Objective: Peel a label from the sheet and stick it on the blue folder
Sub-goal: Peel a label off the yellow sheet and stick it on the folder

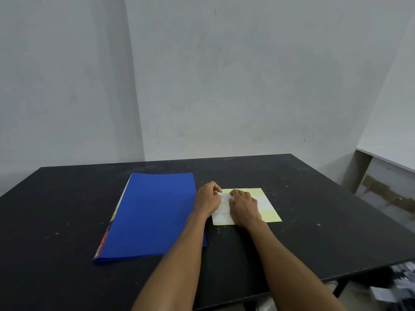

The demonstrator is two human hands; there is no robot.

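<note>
Where both hands [224,202] pinch it — a small white label [225,195], half-hidden, over yellow sheet [268,213].

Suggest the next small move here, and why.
Probably lift the label clear of the sheet: both hands, left and right, pinch it at the sheet's top, and the blue folder lies bare alongside.

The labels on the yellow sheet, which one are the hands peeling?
The top-left label, pinched between the left hand and right hand. It has writing; the other white labels lie flat, untouched.
</note>
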